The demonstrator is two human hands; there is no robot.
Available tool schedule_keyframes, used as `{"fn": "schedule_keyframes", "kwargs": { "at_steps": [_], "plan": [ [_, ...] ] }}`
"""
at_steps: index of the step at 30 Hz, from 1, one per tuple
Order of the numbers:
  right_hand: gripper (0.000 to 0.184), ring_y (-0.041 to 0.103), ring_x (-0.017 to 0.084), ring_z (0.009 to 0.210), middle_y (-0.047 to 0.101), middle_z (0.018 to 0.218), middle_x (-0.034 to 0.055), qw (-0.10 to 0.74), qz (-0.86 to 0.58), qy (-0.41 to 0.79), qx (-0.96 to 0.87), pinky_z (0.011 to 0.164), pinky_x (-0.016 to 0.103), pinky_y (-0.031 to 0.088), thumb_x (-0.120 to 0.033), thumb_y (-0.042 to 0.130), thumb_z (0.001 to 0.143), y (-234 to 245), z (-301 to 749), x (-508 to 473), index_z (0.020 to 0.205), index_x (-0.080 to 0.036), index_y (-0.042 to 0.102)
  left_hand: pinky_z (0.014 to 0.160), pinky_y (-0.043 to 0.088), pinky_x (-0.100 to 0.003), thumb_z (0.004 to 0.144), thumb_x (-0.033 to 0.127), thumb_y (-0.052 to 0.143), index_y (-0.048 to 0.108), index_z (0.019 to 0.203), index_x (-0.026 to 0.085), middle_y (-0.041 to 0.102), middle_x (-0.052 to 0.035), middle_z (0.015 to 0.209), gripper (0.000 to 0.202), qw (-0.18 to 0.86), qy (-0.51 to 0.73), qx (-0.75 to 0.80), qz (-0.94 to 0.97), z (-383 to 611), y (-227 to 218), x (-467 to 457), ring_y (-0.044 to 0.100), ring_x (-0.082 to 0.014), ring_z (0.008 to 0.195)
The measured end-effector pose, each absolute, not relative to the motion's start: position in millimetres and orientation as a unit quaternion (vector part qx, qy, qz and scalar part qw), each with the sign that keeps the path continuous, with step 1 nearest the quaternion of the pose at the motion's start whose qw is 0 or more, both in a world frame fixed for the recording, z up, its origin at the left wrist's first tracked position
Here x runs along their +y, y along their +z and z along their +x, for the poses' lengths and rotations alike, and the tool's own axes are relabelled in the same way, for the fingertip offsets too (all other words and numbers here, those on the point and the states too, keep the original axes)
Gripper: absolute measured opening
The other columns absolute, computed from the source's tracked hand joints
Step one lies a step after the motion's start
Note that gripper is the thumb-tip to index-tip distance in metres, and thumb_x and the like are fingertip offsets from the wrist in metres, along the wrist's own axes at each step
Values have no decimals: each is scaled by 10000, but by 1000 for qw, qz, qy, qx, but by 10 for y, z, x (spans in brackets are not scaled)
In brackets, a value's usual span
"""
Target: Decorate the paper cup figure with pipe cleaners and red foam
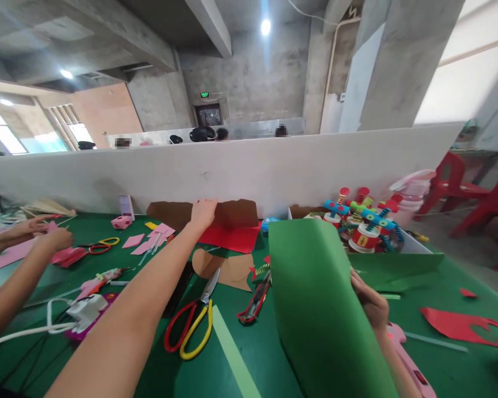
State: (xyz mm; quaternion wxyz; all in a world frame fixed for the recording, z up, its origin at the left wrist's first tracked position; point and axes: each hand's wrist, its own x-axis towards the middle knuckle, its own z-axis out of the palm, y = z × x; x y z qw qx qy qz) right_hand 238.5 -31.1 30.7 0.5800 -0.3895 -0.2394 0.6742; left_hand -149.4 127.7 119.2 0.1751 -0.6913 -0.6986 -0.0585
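Observation:
My left hand point(204, 213) reaches to the back of the table, its fingers closed over the top edge of a brown cardboard piece point(238, 214) leaning at the partition. A red paper sheet point(230, 236) lies below it. In my right hand point(371, 301) is a large green paper sheet point(319, 298), upright and curved, gripped at its right edge; some fingers are hidden behind it. Between my arms lie red-and-yellow scissors point(195, 315), blades partly apart, a red utility knife point(255, 298), brown card cutouts point(228, 268) and a light green strip point(234, 354).
A box point(398, 255) with several colourful paper figures point(363, 235) stands at the right. A pink glue gun point(410, 362) and red scraps point(460, 326) lie near my right arm. At left are a power strip point(91, 315) and a co-worker's hands point(52, 237). A white partition point(216, 171) bounds the back.

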Motion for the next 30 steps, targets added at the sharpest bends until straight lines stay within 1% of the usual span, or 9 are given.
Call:
{"fn": "schedule_keyframes", "kwargs": {
  "at_steps": [3, 9, 13, 18, 20, 22, 25, 28, 30],
  "plan": [
    [392, 712, 309, 891, 769, 862, 38, 571, -392, 682, -234, 855, 424, 557, -190, 788, 495, 419, 2375, -391, 875, -252, 718, 918, 376, -421, 780, 2, 409, 510, 1256, 155, 654, -171, 1125, 510, 146, -56, -704, -693, -1547, 1350, 1628, 556, -291, 1117],
    [444, 723, 317, 857, 765, 862, 98, 461, -352, 765, -280, 844, 413, 538, -208, 831, 493, 509, 2083, -591, 925, -189, 725, 928, 386, -407, 749, -18, 404, 461, 1291, 215, 681, -104, 1060, 593, 111, -51, -682, -721, -1450, 1404, 2234, 600, -248, 1064],
    [386, 712, 315, 918, 762, 820, 83, 426, -342, 789, -281, 868, 413, 528, -224, 825, 535, 488, 1942, -605, 904, -178, 723, 932, 386, -444, 770, 10, 401, 436, 1306, 220, 662, -121, 1111, 577, 94, -54, -669, -735, -1360, 1468, 2555, 578, -272, 1099],
    [338, 706, 301, 945, 761, 821, 67, 420, -346, 791, -278, 894, 395, 518, -239, 831, 529, 492, 1947, -572, 846, -186, 727, 971, 353, -495, 795, 37, 429, 429, 1323, 235, 602, -143, 1228, 564, 87, -46, -657, -747, -1212, 1488, 2756, 510, -299, 1176],
    [314, 711, 293, 930, 760, 803, 58, 421, -355, 788, -275, 894, 382, 520, -246, 840, 515, 493, 1957, -565, 803, -192, 728, 998, 316, -526, 817, 51, 430, 440, 1314, 218, 556, -165, 1277, 524, 112, -51, -653, -748, -1150, 1462, 2737, 453, -319, 1226],
    [312, 712, 297, 924, 757, 781, 56, 423, -359, 787, -272, 893, 387, 521, -256, 846, 498, 491, 1956, -562, 780, -195, 729, 1007, 297, -537, 848, 76, 419, 449, 1300, 200, 510, -185, 1307, 470, 170, -78, -649, -737, -1098, 1426, 2676, 415, -334, 1244],
    [340, 708, 309, 930, 754, 760, 52, 429, -363, 781, -273, 886, 413, 524, -259, 846, 487, 486, 1929, -564, 801, -198, 731, 948, 366, -484, 879, 107, 398, 450, 1292, 179, 490, -198, 1286, 422, 228, -117, -661, -705, -1049, 1364, 2565, 442, -333, 1187],
    [370, 711, 304, 918, 755, 771, 47, 437, -365, 774, -276, 882, 417, 524, -251, 842, 494, 475, 1896, -563, 845, -206, 730, 874, 421, -426, 885, 120, 403, 454, 1281, 157, 496, -197, 1255, 400, 204, -111, -680, -696, -1040, 1322, 2476, 470, -325, 1140],
    [374, 718, 298, 889, 759, 791, 52, 442, -361, 774, -275, 872, 414, 530, -252, 834, 507, 452, 1915, -548, 864, -210, 731, 871, 425, -422, 886, 133, 421, 456, 1273, 150, 499, -193, 1250, 389, 196, -115, -681, -696, -1059, 1327, 2414, 465, -325, 1144]
  ]
}}
